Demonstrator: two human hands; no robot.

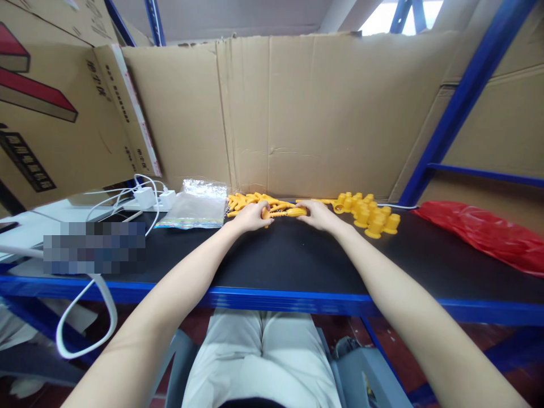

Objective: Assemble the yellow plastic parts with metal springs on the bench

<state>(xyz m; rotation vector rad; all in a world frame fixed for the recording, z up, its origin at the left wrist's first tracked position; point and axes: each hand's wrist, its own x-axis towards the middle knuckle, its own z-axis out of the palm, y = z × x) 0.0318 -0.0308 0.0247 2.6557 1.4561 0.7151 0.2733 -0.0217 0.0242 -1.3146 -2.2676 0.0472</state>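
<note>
A yellow plastic piece with a ribbed middle lies level between my hands, just above or on the black tabletop. My left hand is closed, pinching its left end. At the other end, the thumb and fingers of my right hand close on its thicker part. Behind and beside my left hand spreads a pile of yellow branched plastic pieces. To the right of my right hand stand several yellow flanged caps. My fingers partly cover both ends of the held piece.
A clear plastic bag lies left of the pile. Beyond it are white chargers with loose cables. A red plastic bag rests at the right. Cardboard walls the back; a blue rail edges the table.
</note>
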